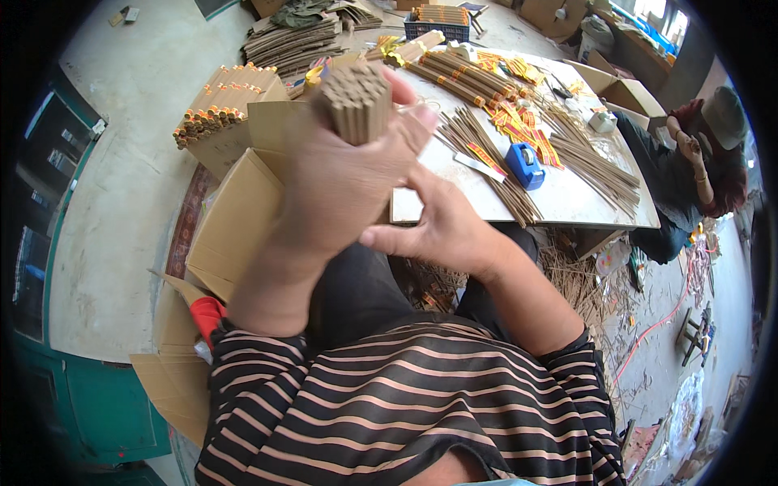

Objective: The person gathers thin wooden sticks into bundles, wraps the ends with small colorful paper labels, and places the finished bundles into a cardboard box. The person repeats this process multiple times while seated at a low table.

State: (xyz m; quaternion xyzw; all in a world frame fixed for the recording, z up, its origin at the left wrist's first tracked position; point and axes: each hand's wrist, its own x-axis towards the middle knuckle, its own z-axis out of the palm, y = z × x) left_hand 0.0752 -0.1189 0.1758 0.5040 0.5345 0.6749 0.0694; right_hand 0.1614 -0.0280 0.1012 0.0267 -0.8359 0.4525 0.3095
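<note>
The white table [408, 208] is flat, and the floor [121, 162] is pale. I see one shiny blue tape holder [525, 166] and many thin, loose sticks [592, 168] on the table. One other person [709, 158] sits nearby. The left hand [312, 182] is wrapped round one fat, rough brown bundle [356, 105]; the right hand's [450, 227] thumb and finger are apart, just beside it

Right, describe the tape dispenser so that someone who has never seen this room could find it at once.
Start at the large white table. Near its front edge, look between two spreads of thin brown sticks, beside some red-and-yellow strips. The tape dispenser is there: a chunky block, bright blue against its brown, red and yellow neighbours.
</note>
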